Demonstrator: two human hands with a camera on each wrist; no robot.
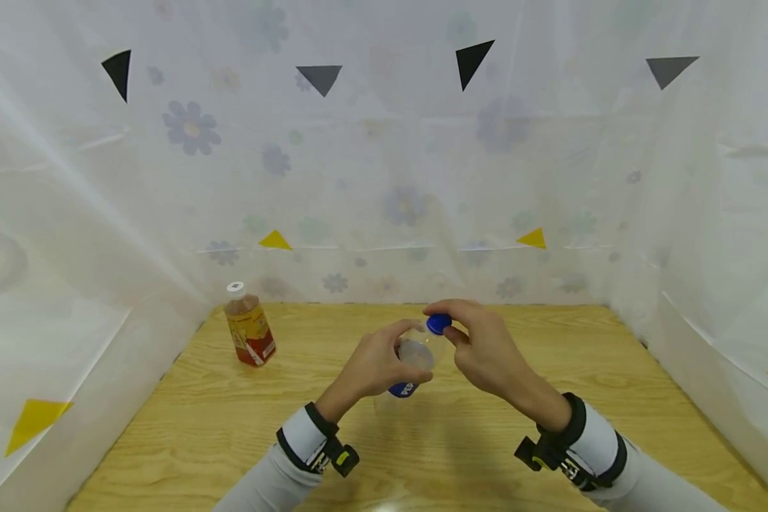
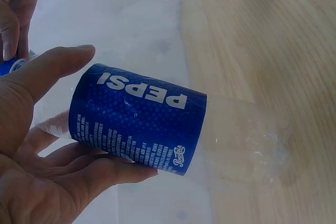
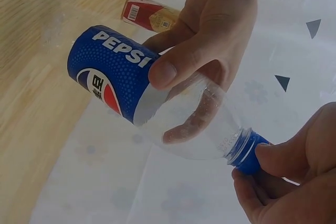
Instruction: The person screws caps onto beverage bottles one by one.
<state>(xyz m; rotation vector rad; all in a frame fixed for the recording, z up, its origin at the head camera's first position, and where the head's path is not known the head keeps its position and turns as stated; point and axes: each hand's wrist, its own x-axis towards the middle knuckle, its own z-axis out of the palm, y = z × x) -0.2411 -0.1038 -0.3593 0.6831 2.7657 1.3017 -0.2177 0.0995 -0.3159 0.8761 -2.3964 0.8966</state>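
A clear plastic Pepsi bottle (image 3: 113, 72) with a blue label stands tilted over the table, its neck toward the right hand. My left hand (image 1: 380, 359) grips it around the upper body, thumb on one side and fingers on the other. With thumb and fingers my right hand (image 1: 489, 348) pinches the blue bottle cap (image 1: 439, 324), which sits at the mouth of the bottle. In the left wrist view the bottle's label (image 2: 139, 116) shows plainly and its clear lower end points toward the table. No liquid is visible inside.
A bottle of reddish-brown drink (image 1: 250, 326) with a white cap and a yellow and red label stands at the table's left rear. The wooden table (image 1: 550, 455) is bordered by white sheeting (image 1: 384, 171) with flower prints and stuck-on triangles.
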